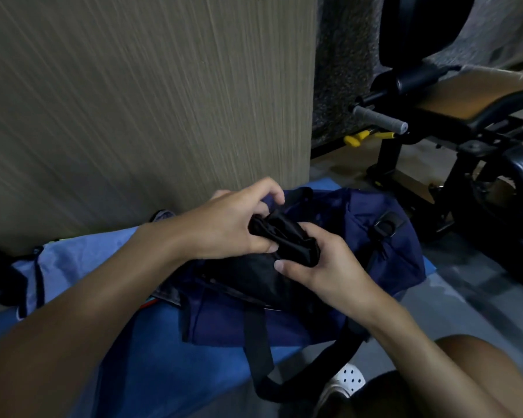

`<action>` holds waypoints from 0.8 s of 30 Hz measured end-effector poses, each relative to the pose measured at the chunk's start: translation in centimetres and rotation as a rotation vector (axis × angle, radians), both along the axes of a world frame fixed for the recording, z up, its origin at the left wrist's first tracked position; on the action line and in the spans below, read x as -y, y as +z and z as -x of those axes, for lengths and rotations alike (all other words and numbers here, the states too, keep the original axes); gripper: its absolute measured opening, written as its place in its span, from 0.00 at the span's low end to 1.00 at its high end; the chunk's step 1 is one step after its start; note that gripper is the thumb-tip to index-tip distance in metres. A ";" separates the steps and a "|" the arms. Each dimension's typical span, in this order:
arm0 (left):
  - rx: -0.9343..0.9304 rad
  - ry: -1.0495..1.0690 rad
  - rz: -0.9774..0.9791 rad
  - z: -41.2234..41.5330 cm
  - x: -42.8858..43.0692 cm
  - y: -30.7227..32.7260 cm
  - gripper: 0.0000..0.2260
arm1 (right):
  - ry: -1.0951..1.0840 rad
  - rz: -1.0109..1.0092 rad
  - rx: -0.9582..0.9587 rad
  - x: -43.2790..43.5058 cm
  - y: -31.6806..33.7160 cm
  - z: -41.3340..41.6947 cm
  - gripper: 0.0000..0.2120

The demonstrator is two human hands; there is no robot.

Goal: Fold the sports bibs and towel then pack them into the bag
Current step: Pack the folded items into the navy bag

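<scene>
Left hand (233, 227) and right hand (326, 270) both have fingers curled tight round 1 bunched black fabric bundle (284, 236), just above the navy duffel bag (384, 254). The bag lies on a blue mat (139, 372), with the wood-grain wall panel (133, 101) close behind and a gym bench (471, 98) near at right.

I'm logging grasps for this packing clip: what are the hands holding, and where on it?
A bunched black cloth, over the navy bag: the left hand grips its upper-left end, the right hand its lower-right end.
</scene>
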State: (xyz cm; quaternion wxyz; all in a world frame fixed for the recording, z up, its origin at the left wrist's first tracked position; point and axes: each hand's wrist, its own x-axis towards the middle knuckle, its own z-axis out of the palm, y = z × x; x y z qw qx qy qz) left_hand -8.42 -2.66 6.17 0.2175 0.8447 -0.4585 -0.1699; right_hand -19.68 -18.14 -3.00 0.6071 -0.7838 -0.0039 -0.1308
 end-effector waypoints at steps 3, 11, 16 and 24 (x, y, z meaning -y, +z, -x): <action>-0.118 0.034 0.171 0.2 0.2 -0.5 0.24 | -0.022 -0.055 -0.002 0.4 0.0 0.4 0.13; -0.037 -0.048 0.250 0.7 1.8 -1.4 0.26 | -0.021 -0.304 -0.021 1.5 0.0 1.2 0.14; 0.036 0.114 0.363 -0.5 -0.3 -4.8 0.19 | -0.272 -0.387 -0.075 2.9 -1.2 1.9 0.13; 0.256 -0.030 0.017 -1.4 -2.5 -11.7 0.03 | -0.421 -0.369 -0.136 3.5 -2.4 2.6 0.11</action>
